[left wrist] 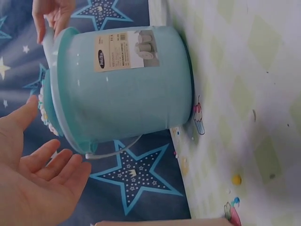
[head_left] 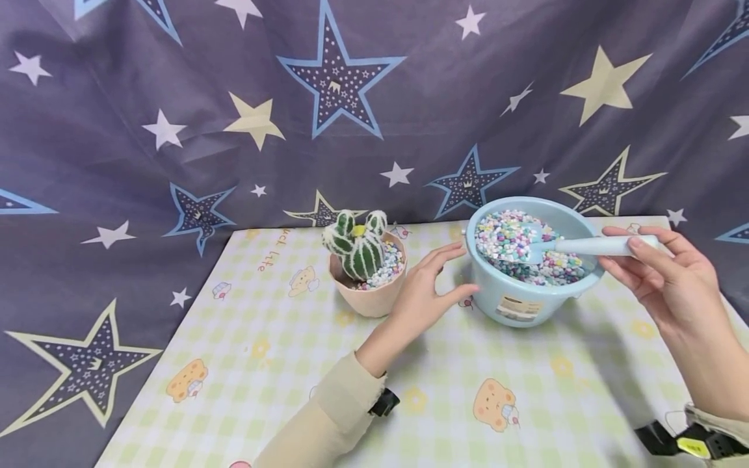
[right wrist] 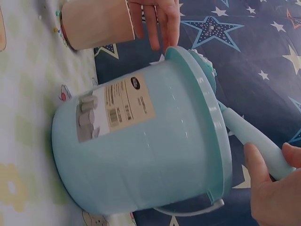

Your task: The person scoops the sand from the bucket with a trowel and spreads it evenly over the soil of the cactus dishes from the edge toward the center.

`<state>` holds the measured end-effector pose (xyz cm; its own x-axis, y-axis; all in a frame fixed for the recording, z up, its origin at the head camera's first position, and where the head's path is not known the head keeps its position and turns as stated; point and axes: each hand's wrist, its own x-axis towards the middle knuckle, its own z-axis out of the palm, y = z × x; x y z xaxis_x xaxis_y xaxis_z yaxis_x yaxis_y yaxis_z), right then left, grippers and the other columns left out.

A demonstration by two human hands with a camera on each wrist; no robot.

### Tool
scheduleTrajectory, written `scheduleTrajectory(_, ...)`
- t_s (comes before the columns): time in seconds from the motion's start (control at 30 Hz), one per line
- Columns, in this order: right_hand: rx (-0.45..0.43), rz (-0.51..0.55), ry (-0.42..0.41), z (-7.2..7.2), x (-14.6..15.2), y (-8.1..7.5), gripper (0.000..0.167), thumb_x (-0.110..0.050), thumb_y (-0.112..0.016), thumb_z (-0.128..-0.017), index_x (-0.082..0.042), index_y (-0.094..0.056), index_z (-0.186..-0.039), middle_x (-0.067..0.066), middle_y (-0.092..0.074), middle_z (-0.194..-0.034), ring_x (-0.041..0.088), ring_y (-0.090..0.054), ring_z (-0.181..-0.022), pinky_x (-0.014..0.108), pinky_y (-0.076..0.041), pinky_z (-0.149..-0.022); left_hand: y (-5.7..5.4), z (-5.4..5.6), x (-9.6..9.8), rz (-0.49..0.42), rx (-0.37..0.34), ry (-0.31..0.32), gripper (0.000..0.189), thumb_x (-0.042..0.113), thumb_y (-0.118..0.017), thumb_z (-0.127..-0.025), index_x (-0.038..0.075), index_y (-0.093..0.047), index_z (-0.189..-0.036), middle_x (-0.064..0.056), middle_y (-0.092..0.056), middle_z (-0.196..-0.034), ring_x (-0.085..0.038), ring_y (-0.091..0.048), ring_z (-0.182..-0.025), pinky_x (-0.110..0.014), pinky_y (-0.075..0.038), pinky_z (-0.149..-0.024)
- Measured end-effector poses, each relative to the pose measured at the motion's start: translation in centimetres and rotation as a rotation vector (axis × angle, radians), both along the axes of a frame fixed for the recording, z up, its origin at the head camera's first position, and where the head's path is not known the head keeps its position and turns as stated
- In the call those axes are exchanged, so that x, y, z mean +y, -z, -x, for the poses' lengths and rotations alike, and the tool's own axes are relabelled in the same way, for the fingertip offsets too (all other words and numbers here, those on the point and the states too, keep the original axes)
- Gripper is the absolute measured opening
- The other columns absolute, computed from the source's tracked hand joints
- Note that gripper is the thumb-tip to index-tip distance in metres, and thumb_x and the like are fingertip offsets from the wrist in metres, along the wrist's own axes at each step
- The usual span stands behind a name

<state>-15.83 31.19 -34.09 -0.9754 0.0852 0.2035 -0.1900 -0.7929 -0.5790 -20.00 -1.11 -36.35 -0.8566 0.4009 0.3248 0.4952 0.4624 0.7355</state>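
Note:
My right hand point(head_left: 679, 279) grips the pale blue handle of a small shovel point(head_left: 603, 246) over the right side of a light blue bucket point(head_left: 488, 296). The bucket holds many small pastel pebbles point(head_left: 562, 270). In the left wrist view, the shovel's blade point(left wrist: 54, 110) shows above the rim with pebbles heaped on it. My left hand point(head_left: 424, 289) holds nothing, its fingers spread near the bucket's left rim. Behind it stands a peach-coloured pot point(head_left: 365, 300) with a green, white-lined cactus point(head_left: 361, 259) and similar pebbles around it.
The table's checked cloth point(head_left: 281, 383) has printed bears and flowers. A few loose pebbles, one of them yellow point(left wrist: 236, 180), lie on it. A dark star-patterned curtain point(head_left: 193, 84) hangs behind the table. The bucket's bail handle point(right wrist: 193, 212) hangs at its side.

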Motion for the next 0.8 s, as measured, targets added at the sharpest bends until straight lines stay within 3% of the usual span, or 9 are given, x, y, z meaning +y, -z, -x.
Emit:
scheduleTrajectory(0.3,0.005,-0.031,-0.035,0.3,-1.4,-0.4,0.027,0.018,-0.036,-0.098,0.009,-0.062,-0.103,0.03,-0.071,-0.109,0.04,-0.074,-0.09,0.049,-0.06,-0.079,-0.3,-1.1,-2.0,-0.002,-0.004,0.024,0.059,0.033,-0.077,-0.087,0.016,-0.057,-0.14,0.001,-0.053,-0.15,-0.012,-0.047,-0.14,-0.032,-0.045,-0.114)
scheduleTrajectory(0.5,0.008,-0.059,-0.047,0.7,-2.2,-0.9,0.026,0.018,-0.038,-0.098,0.009,-0.062,-0.105,0.029,-0.072,-0.11,0.04,-0.074,-0.092,0.048,-0.06,-0.08,-0.2,-2.1,-3.9,0.002,0.033,-0.003,0.056,0.029,-0.077,-0.088,0.014,-0.059,-0.138,0.003,-0.055,-0.148,-0.013,-0.05,-0.138,-0.035,-0.045,-0.113)
scheduleTrajectory(0.57,-0.009,-0.038,-0.054,0.8,-2.5,-1.1,0.025,0.018,-0.039,-0.098,0.009,-0.061,-0.103,0.029,-0.072,-0.109,0.041,-0.074,-0.091,0.049,-0.06,-0.08,-0.1,-2.3,-4.6,0.012,0.045,-0.016,0.055,0.029,-0.077,-0.088,0.013,-0.059,-0.137,0.002,-0.055,-0.147,-0.014,-0.05,-0.138,-0.035,-0.05,-0.108)
scheduleTrajectory(0.73,-0.021,0.007,-0.095,0.9,-3.0,-1.3,0.025,0.018,-0.038,-0.098,0.008,-0.06,-0.102,0.031,-0.071,-0.106,0.042,-0.074,-0.088,0.051,-0.06,-0.08,0.3,-2.9,-6.4,0.022,0.008,-0.035,0.052,0.03,-0.076,-0.089,0.013,-0.061,-0.136,0.002,-0.053,-0.149,-0.014,-0.05,-0.138,-0.033,-0.053,-0.103)
scheduleTrajectory(0.8,-0.025,0.012,-0.11,1.1,-3.3,-1.4,0.025,0.018,-0.038,-0.098,0.008,-0.06,-0.102,0.032,-0.071,-0.105,0.043,-0.074,-0.087,0.051,-0.06,-0.079,0.5,-3.1,-7.2,0.02,-0.005,-0.044,0.051,0.03,-0.075,-0.09,0.014,-0.061,-0.136,0.002,-0.053,-0.15,-0.015,-0.049,-0.139,-0.035,-0.048,-0.11)
